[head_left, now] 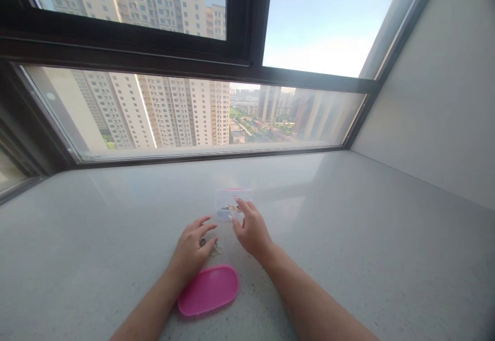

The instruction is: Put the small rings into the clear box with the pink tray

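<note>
The left hand (195,243) hovers over or rests on the pale sill (116,258), palm down, half open, its fingers loosely bent and the thumb apart from them; whether it touches anything is unclear. Its wrist overlaps the left edge of the pink tray (209,292), which lies nearest the viewer. Small pieces (218,250) lie beside the left thumb, too small to identify. Beyond, below the window, a clear zip bag (224,214) lies flat with little items inside. The right hand (253,230) is open at its right edge, forefinger stretched over the bag, thumb well separated; contact cannot be told.
</note>
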Demonstrator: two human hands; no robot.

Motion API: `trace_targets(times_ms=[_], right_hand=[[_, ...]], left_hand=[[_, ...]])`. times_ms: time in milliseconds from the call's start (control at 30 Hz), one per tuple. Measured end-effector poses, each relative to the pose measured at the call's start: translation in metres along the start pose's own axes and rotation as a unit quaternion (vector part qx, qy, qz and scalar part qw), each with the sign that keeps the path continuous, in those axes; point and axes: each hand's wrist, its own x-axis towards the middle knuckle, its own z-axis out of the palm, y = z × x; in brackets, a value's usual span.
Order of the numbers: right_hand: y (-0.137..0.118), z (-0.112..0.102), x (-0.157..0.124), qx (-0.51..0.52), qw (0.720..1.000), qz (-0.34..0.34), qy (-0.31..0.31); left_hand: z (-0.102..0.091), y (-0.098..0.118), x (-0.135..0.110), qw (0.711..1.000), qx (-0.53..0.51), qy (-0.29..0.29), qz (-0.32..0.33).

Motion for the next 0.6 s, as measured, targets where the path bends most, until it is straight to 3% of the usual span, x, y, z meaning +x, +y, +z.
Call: trace_targets(times_ms=[300, 600], right_hand=[[-0.015, -0.03, 0.002, -0.174, 0.981, 0.038, -0.074], [-0.013, -0.042, 0.004, -0.242, 0.958, 0.076, -0.135]], left_hand=[[0.002, 0.007, -0.001, 0.991, 0.105, -0.078, 0.026], [0.005, -0.001, 0.004, 0.993, 0.113, -0.02, -0.003]])
